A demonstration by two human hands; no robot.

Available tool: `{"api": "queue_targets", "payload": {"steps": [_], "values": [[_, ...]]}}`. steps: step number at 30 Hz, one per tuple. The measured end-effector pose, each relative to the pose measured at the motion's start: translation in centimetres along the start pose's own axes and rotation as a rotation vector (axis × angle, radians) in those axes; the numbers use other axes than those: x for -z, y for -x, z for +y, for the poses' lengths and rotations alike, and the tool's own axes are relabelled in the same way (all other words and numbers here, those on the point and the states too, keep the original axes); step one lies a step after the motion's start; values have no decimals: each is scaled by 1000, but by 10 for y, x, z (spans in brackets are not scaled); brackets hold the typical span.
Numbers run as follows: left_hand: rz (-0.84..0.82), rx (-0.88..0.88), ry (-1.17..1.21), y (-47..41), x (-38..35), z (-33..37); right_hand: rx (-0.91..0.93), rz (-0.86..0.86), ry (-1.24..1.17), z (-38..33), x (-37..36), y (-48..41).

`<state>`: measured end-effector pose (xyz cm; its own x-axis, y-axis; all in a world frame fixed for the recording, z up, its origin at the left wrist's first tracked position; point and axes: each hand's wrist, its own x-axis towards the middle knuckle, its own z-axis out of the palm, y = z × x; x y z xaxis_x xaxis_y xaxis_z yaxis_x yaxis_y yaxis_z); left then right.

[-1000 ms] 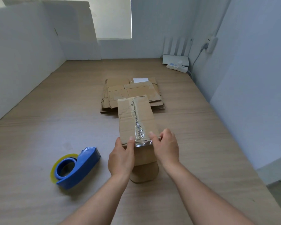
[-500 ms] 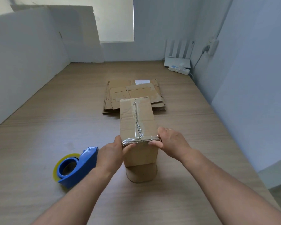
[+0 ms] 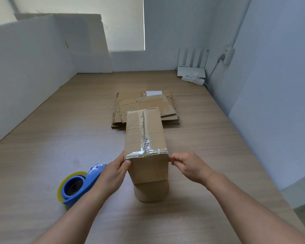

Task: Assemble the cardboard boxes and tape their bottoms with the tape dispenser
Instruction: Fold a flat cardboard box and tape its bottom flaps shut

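An assembled cardboard box [image 3: 149, 170] stands upside down on the wooden table [image 3: 42, 155], its taped bottom facing up with clear tape along the middle seam and over the near edge. My left hand [image 3: 111, 176] grips the box's near left corner, thumb on the front face. My right hand [image 3: 188, 166] has its fingertips pinched at the near right corner. A blue tape dispenser [image 3: 79, 185] with a clear-yellowish roll lies on the table just left of my left hand. Behind the box lies a stack of flattened cardboard boxes [image 3: 130, 106].
White foam boards [image 3: 30, 67] wall the table's left and back sides. A white router [image 3: 191, 71] and a power strip [image 3: 194, 79] sit at the far right corner, next to a cable down the wall. The table's right edge runs along the grey wall.
My hands slid apart from the middle of the near top edge to the box's two near corners. The box looks nearer and higher in view.
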<state>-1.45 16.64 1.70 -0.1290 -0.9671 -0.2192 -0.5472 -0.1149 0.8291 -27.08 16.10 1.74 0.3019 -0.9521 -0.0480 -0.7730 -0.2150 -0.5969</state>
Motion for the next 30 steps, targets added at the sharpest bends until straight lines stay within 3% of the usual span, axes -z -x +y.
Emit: {"api": "queue_targets", "payload": {"steps": [3,7,14,19,30], "values": [[254,3,-231,5,1,11,-43,38,-77,-4,2,0],[392,-6,-188,5,2,11,-55,68,-140,-10,10,-2],[176,-69,-151,8,15,4,-23,-4,91,-10,17,-11],[106,-117,-201,-5,24,-6,84,76,300,-11,9,-17],[15,-94,-299,-29,24,-3,280,253,323,5,-8,-25]]}}
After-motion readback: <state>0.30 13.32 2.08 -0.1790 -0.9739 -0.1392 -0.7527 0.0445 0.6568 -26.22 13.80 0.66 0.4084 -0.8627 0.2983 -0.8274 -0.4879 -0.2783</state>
